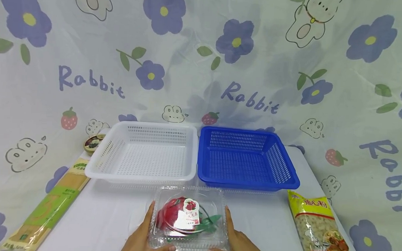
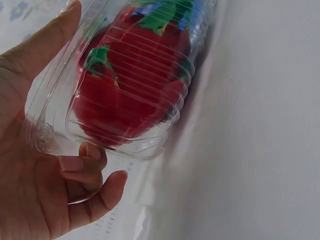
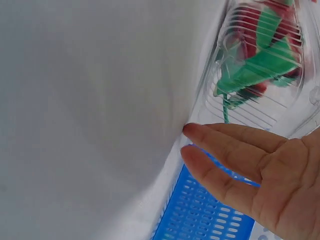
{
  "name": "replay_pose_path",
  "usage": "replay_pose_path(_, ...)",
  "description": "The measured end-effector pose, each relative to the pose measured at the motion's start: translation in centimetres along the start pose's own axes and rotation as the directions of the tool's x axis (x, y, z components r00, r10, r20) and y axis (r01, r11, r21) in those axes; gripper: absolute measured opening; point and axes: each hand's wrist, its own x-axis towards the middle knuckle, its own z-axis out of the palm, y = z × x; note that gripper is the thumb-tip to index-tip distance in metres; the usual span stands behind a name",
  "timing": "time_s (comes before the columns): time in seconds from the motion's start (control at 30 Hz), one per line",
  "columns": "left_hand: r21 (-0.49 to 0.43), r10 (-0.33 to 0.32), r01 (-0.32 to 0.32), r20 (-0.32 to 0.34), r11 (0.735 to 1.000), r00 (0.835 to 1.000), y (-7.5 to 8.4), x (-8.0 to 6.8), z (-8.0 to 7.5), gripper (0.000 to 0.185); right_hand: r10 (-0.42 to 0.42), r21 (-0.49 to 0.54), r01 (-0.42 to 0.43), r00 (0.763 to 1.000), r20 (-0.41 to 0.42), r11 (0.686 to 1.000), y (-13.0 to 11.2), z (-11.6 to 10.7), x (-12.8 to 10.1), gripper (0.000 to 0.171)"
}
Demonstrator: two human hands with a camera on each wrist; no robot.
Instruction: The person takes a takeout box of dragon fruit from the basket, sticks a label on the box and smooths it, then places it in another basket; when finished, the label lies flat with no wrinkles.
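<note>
A clear plastic clamshell box (image 1: 187,217) with a red fruit, green leaves and a label inside lies on the white table near the front edge. My left hand (image 1: 147,238) grips its left side. In the left wrist view that hand (image 2: 40,175) has one finger along the box (image 2: 130,85) and the others curled at its rim. My right hand (image 1: 233,241) lies against the right side of the box, thumb at the front edge. The right wrist view shows this hand (image 3: 260,170) with straight fingers pressed to the box (image 3: 260,65).
Behind the box stand a white slotted basket (image 1: 142,177) and a blue one (image 1: 245,184), side by side and both empty. A yellow pasta packet (image 1: 318,229) lies at the right. A long green noodle packet (image 1: 48,205) and a small round tin (image 1: 93,142) are at the left.
</note>
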Motion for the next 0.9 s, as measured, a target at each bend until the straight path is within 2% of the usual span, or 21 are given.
replay_pose_path(0.1, -0.013, 0.003, -0.003, -0.005, 1.000, 1.000, -0.1, -0.2, -0.1, 0.132, 0.036, 0.064, -0.036, 0.999, 0.013, 0.997, -0.3, 0.1, -0.2, 0.123)
replay_pose_path(0.23, -0.034, 0.019, -0.019, -0.026, 0.999, 0.999, -0.1, -0.5, -0.1, 0.133, 0.043, 0.102, -0.044, 0.999, 0.006, 0.994, -0.6, 0.2, -0.4, 0.123)
replay_pose_path(0.47, -0.035, 0.026, -0.027, -0.031, 0.999, 0.999, 1.0, -1.2, -0.6, 0.133, -0.027, 0.121, 0.030, 0.999, -0.030, 0.992, -1.4, -0.1, -1.0, 0.121)
replay_pose_path(0.67, -0.046, 0.041, -0.043, -0.041, 0.998, 0.998, 1.9, -1.9, -1.0, 0.131, -0.020, 0.157, 0.027, 0.999, -0.043, 0.987, -1.8, -0.4, -1.6, 0.123)
replay_pose_path(0.77, -0.041, 0.037, -0.039, -0.040, 0.998, 0.998, 2.3, -2.1, -1.0, 0.131, -0.017, 0.194, 0.024, 0.999, -0.040, 0.981, -1.8, -0.4, -1.7, 0.123)
replay_pose_path(0.9, -0.030, 0.042, -0.043, -0.046, 0.999, 0.998, 2.6, -2.1, -1.0, 0.131, -0.047, 0.291, 0.053, 0.998, -0.028, 0.955, -1.6, -0.4, -1.9, 0.119)
